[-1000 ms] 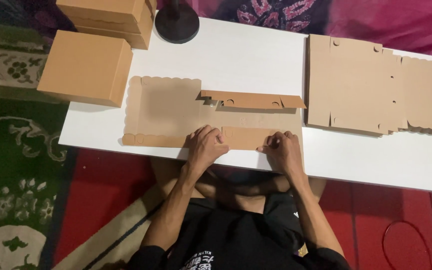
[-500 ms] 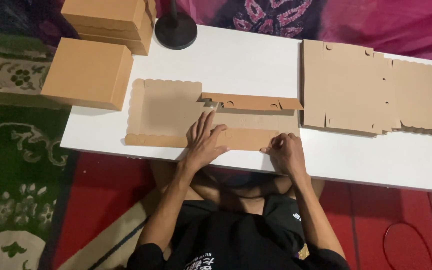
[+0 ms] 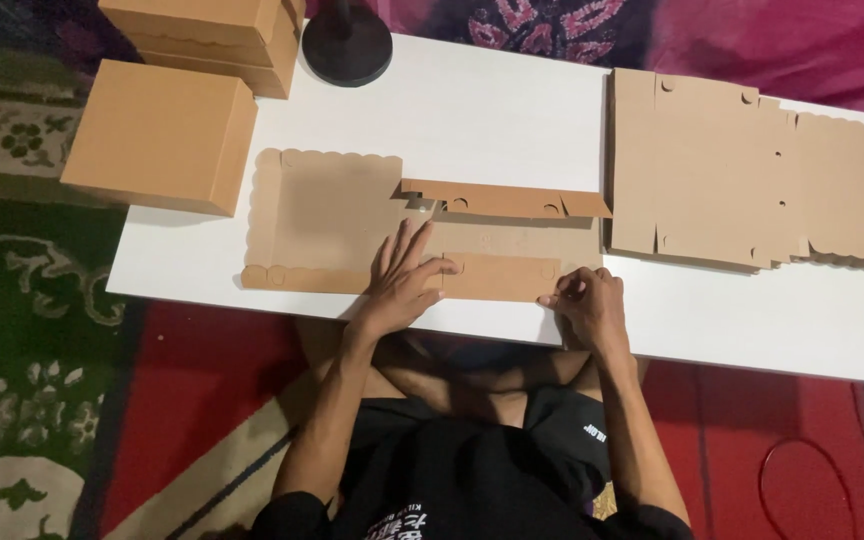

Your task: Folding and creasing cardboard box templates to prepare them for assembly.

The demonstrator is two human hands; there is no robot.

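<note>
Head view: flat cardboard blank lying long axis left-right along near table edge; left hand spread flat on it, right hand pinching near flap.

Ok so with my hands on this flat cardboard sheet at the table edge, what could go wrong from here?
1. The cardboard sheet lies close to the near edge of the white table; a push from the left hand could slide it off.
2. The right hand pinches only the corner of the front flap, so the fold might crease crooked.
3. The back flap stands partly raised and may flop back down.
</note>
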